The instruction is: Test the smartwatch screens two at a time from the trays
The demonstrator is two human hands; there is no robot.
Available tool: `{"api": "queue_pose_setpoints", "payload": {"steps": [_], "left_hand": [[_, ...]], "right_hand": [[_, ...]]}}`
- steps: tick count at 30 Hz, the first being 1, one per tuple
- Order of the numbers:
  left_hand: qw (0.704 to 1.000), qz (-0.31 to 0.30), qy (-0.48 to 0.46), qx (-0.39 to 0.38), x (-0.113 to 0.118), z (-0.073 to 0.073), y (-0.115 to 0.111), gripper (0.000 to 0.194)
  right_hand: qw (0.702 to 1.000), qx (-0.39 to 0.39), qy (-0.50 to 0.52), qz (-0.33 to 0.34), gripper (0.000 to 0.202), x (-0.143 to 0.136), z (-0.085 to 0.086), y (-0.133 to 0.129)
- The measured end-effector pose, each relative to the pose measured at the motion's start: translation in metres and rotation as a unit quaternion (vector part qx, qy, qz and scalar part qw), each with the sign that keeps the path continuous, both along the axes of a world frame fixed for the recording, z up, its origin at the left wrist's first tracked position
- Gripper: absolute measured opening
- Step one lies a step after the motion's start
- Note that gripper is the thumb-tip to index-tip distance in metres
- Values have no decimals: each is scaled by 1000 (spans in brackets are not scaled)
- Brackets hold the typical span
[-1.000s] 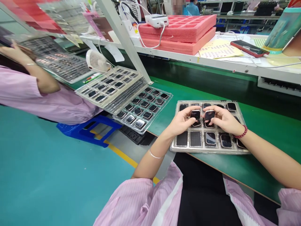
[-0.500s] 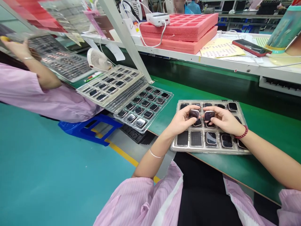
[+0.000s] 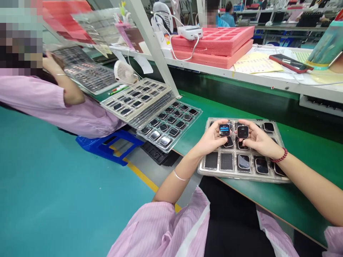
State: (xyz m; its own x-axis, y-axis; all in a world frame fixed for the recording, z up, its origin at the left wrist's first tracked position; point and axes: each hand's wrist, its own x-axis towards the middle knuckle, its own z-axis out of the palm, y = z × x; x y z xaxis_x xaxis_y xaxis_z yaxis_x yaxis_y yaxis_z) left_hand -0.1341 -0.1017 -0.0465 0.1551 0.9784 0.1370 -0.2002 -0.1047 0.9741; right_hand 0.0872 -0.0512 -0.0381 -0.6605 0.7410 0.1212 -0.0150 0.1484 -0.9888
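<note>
My left hand is closed on a square smartwatch without a strap; its screen is lit with a blue band. Beside it, my right hand grips a second smartwatch, whose dark screen shows faint small marks. Both are held upright by their edges, a small gap apart, over a clear plastic tray. More strapless smartwatches lie in the tray's pockets, such as one smartwatch in the front row. Two pockets at the front left hold no watch. My hands hide part of the middle and back rows.
Stacked trays of watches stand to the left on the green bench. A white fan is behind them. On the shelf lie red foam trays and a phone. A co-worker's arm and a blue stool are at left.
The left watch's screen has lit up with a blue band, and faint marks now show on the right one. My thumbs have moved down off the screens. The view has shifted slightly.
</note>
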Motion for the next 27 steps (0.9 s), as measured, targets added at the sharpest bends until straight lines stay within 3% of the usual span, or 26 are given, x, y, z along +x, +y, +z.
{"api": "queue_pose_setpoints", "payload": {"steps": [6, 9, 12, 14, 17, 22, 25, 27], "left_hand": [[995, -35, -64, -61, -4, 5, 5, 72], [989, -55, -102, -89, -6, 10, 6, 63], [965, -108, -168, -168, -10, 17, 10, 49], [943, -140, -204, -223, -11, 19, 15, 57], [926, -156, -227, -260, -10, 18, 20, 62], [962, -109, -172, -183, -4, 14, 16, 45], [988, -71, -81, -108, 1, 14, 14, 70], [996, -54, -23, -73, 5, 15, 13, 75]], "right_hand": [[997, -63, 21, -30, 63, -1, 2, 3], [993, -101, 34, -43, 58, 0, 5, 3], [977, -202, 58, -18, 48, 4, 8, 6], [963, -260, 65, 5, 56, 7, 10, 10], [957, -283, 53, 15, 60, 11, 11, 15], [962, -268, 47, 37, 45, 11, 10, 14], [976, -214, 44, 6, 48, 7, 9, 10], [988, -151, 33, -28, 52, 4, 7, 7]]}}
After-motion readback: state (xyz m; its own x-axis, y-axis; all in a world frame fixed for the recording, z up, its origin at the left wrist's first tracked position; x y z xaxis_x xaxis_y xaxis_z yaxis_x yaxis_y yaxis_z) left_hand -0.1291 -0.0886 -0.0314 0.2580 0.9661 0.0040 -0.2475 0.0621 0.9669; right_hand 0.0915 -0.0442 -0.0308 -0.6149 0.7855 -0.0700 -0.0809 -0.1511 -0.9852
